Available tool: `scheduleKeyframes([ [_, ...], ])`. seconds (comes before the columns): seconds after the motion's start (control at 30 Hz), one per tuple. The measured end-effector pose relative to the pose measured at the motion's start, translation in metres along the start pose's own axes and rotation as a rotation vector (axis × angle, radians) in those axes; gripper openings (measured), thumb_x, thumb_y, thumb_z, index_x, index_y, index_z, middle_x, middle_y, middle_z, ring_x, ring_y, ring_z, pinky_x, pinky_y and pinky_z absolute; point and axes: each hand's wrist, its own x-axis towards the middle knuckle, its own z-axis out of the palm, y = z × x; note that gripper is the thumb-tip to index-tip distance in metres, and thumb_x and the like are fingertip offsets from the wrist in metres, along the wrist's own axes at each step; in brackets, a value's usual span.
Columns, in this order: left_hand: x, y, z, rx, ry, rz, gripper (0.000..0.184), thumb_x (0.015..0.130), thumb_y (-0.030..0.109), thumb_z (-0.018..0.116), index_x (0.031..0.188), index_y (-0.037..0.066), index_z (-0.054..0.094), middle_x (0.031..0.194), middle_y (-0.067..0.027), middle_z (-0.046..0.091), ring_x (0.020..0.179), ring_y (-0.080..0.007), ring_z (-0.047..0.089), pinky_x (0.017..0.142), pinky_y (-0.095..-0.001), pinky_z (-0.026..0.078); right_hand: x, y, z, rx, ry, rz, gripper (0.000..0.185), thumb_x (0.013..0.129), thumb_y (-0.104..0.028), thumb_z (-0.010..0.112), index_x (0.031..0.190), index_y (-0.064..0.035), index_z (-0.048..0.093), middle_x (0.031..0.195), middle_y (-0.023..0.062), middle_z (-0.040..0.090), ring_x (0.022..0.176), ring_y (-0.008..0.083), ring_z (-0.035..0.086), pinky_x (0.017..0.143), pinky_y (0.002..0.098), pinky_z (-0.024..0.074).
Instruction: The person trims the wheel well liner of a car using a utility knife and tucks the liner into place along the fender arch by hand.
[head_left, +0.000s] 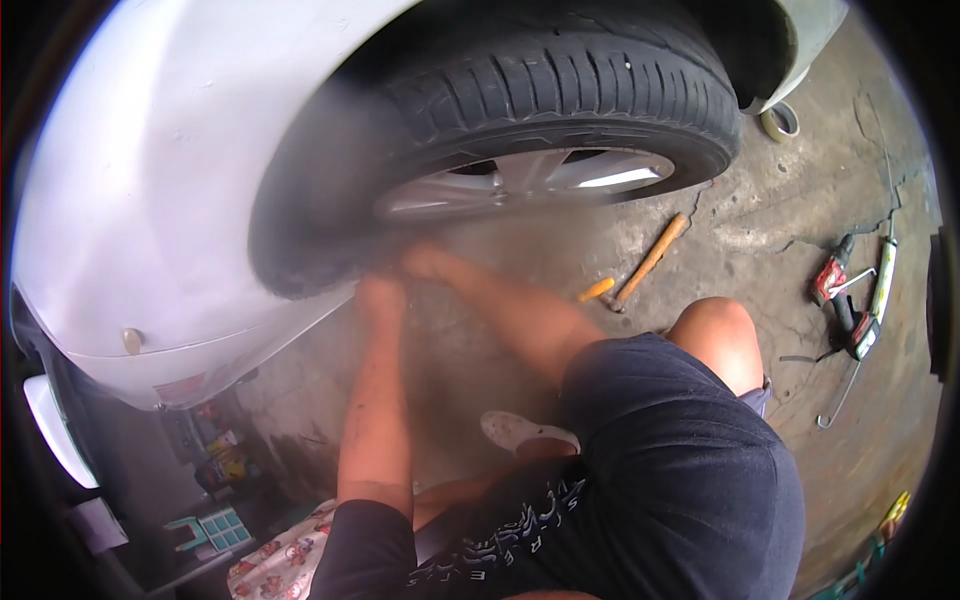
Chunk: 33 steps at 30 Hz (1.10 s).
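A car wheel with a black treaded tire and a silver spoked rim fills the upper middle. Both arms reach forward to its near left side. My left hand is at the lower edge of the tire, by the white car body. Close beside it, my right hand is just below the rim. A hazy smear over this part of the view blurs both hands, and their fingers do not show. Whether either one holds anything I cannot make out.
On the concrete floor to the right lie a wooden-handled hammer, a yellow handle and a red-and-black power drill. A tape roll lies beyond the tire. A teal plastic basket stands at lower left.
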Motion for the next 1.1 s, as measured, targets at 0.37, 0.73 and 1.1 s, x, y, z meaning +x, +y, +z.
scheduleKeyframes([
  [0.37, -0.001, 0.003, 0.000, 0.025, -0.014, 0.001, 0.047, 0.093, 0.037, 0.056, 0.091, -0.008, 0.071, 0.095, -0.0328, 0.067, 0.095, -0.0477, 0.066, 0.084, -0.0514, 0.052, -0.028, -0.068, -0.071, 0.190, -0.150, 0.206, 0.023, 0.088, -0.025, 0.063, 0.088, -0.0023, 0.069, 0.094, 0.0207, 0.070, 0.089, 0.0403, 0.066, 0.082, 0.0448, 0.0523],
  [0.73, 0.004, -0.005, 0.003, 0.014, -0.017, 0.012, 0.047, 0.093, 0.036, 0.056, 0.091, -0.009, 0.070, 0.095, -0.0331, 0.067, 0.096, -0.0469, 0.066, 0.084, -0.0509, 0.052, -0.016, -0.025, -0.032, 0.073, -0.005, 0.018, 0.021, 0.087, -0.026, 0.065, 0.088, -0.0061, 0.069, 0.096, 0.0211, 0.070, 0.091, 0.0415, 0.066, 0.082, 0.0456, 0.0516],
  [1.1, 0.002, 0.000, 0.002, -0.005, -0.017, 0.027, 0.047, 0.094, 0.035, 0.055, 0.089, -0.009, 0.070, 0.093, -0.0344, 0.066, 0.097, -0.0476, 0.065, 0.086, -0.0512, 0.051, -0.021, -0.035, -0.045, 0.399, -0.377, 0.143, 0.027, 0.092, -0.023, 0.062, 0.089, 0.0029, 0.070, 0.086, 0.0149, 0.070, 0.081, 0.0215, 0.067, 0.058, 0.0376, 0.0537],
])
